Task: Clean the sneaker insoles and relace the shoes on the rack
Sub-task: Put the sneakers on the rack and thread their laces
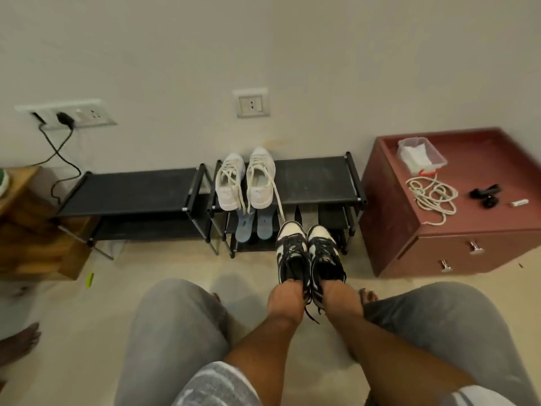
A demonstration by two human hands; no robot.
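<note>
While held before rack (316,178), black-white sneakers (292,249): left hand (285,300) grip curled round one heel, right hand (339,297) round other.

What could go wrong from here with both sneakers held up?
Loose laces from the white sneakers hang over the rack edge, near the black-and-white sneakers in the left hand and right hand; they could snag and pull a shoe down. The held pair's own dangling lace may also catch.

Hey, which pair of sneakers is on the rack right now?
The all-white pair, on top of the rack with laces hanging loose. The black-and-white pair is held in the left hand and right hand.
</note>
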